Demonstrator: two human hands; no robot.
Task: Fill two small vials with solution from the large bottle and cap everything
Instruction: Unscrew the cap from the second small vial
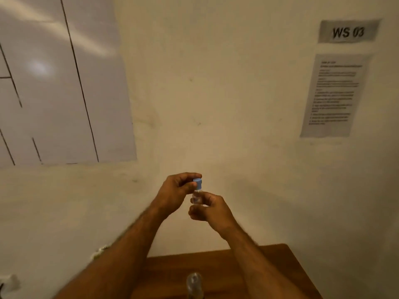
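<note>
Bottle (194, 284) blurred, cut off at bottom edge

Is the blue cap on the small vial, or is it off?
On. The blue cap sits atop the upright small vial; the left hand pinches it, the right hand holds the vial. How tight, cannot tell.

Count: one small vial (197, 197), held up between my two hands, left hand (176, 192) and right hand (208, 209). One blue cap (197, 182) on it. One large bottle (194, 284) on the one worktop (280, 266). Two printed sheets on the wall: one sign (348, 31), one instruction sheet (333, 94).
</note>
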